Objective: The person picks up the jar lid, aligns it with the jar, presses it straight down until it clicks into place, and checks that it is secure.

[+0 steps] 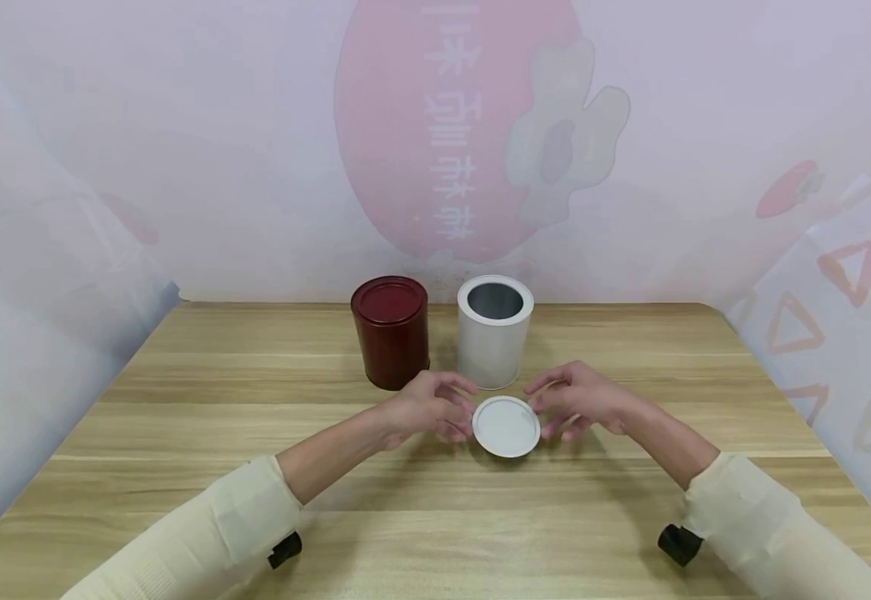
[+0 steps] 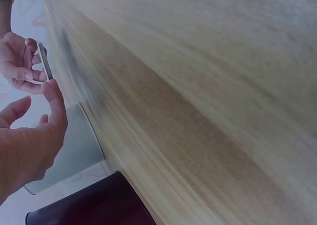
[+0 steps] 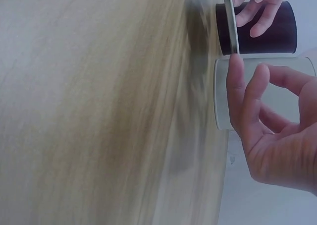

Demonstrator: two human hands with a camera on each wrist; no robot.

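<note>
I'm holding the round white lid (image 1: 506, 426) between both hands just above the desk (image 1: 180, 400), in front of the open white tin (image 1: 494, 332) it looks made for, with the red tin (image 1: 390, 332) standing just to the left of that one, its own lid on. My left hand (image 1: 426, 406) is curling in from the left, fingertips (image 2: 52, 88) meeting the lid's thin edge, and my right hand (image 1: 579, 398) is doing the same from the other side, a fingertip (image 3: 235, 61) touching the rim while the other fingers are half bent and spread. Neither hand is wrapping round anything; it's a light pinch at the rim from two sides. Seen edge-on from the wrists, the lid is a thin, shallow disc, so I'm judging it as very light and stiff, probably sheet metal, smooth enough to slip if I'm only squeezing with fingertips. The rim is the place to be taking it, at opposite points, keeping it level. It shouldn't break, though a thin lip like this could dent or tilt and jam.
</note>
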